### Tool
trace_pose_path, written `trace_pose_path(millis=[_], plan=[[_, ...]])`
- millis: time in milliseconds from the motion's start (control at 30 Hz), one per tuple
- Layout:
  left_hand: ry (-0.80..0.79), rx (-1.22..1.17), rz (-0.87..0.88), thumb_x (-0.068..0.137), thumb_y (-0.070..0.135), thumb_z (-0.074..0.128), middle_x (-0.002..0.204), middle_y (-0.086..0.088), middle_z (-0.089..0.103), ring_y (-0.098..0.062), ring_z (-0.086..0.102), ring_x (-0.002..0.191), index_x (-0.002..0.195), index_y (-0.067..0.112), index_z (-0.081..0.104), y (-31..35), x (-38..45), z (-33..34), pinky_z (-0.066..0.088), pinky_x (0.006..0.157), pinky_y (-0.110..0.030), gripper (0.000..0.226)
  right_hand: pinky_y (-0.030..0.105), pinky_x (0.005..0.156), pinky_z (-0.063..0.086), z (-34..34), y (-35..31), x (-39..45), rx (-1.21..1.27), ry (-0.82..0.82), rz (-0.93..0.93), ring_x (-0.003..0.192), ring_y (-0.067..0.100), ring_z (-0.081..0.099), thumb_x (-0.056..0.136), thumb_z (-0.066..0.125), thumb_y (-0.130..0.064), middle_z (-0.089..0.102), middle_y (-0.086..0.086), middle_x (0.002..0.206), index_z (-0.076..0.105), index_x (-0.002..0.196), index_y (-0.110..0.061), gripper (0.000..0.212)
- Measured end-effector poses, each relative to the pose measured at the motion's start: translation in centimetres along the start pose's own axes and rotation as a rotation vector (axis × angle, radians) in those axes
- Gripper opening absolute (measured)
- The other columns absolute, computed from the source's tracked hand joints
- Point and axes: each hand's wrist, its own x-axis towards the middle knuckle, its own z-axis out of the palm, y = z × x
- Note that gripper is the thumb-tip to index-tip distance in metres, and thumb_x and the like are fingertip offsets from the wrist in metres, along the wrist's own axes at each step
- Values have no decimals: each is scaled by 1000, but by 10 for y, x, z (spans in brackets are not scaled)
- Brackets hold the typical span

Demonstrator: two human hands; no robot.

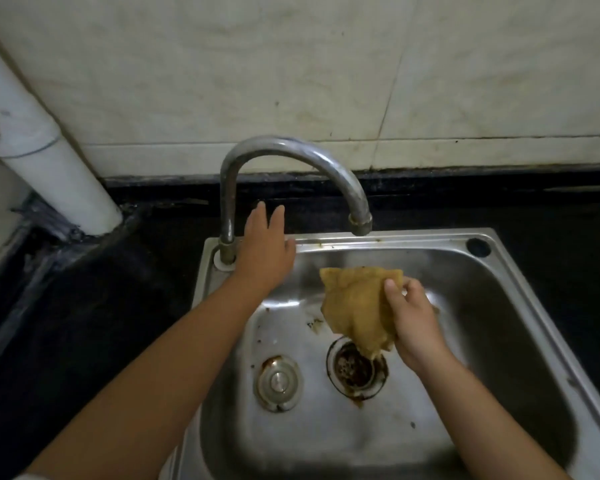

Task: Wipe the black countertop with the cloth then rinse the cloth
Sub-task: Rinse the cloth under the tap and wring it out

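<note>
- The rinsing step seems in hand: the right hand [413, 320] holds the cloth [357, 306] over the sink [520, 306], above the drain [355, 367].
- Its grip is closed on the cloth's right side; the rest hangs to the left and down.
- The left hand [264, 247], fingers straight and holding nothing, reaches behind the tap [291, 174].
- No water runs, so next it probably must open the tap.
</note>
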Motion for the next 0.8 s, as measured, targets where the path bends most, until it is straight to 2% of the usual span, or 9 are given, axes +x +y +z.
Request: trace_pose_path(millis=[100,200,400,533,700,800], plan=[[0,-30,-40,98,20,40,151,-14,24,-27,26,137,146,6,19,0,12,1,27,107,-34,54,39,90,47,10,3,5,38,-13,-42,92,14,55,96,43,-16,54,-3,103,38,126,-28,32],[55,-55,-52,98,15,40,143,-14,37,-26,37,130,143,4,26,-5,13,2,33,103,-32,49,36,85,47,16,5,9,90,-56,-30,88,10,58,96,44,-10,56,-4,98,39,122,-33,36],[68,-72,54,98,13,40,142,-14,40,-24,39,129,144,5,28,-19,-1,11,27,105,-26,48,42,91,47,25,8,12,194,-39,43,94,19,59,95,44,-4,57,4,106,42,130,-27,43],[55,-91,87,97,12,41,143,-14,38,-23,36,132,143,4,29,-21,-9,17,24,108,-25,48,44,93,46,28,5,10,278,-29,86,104,27,56,95,40,0,51,12,124,38,137,-23,48],[15,-99,118,98,15,41,150,-12,27,-21,24,139,144,4,26,-23,-19,20,14,111,-21,50,33,74,49,30,0,9,338,-7,129,91,21,58,96,34,3,46,14,134,33,141,-20,51],[-10,-64,140,98,18,41,155,-8,14,-18,9,144,146,7,23,-22,-25,17,7,111,-20,52,38,83,46,29,0,8,342,21,158,101,26,55,96,32,4,43,14,139,30,143,-19,52]])
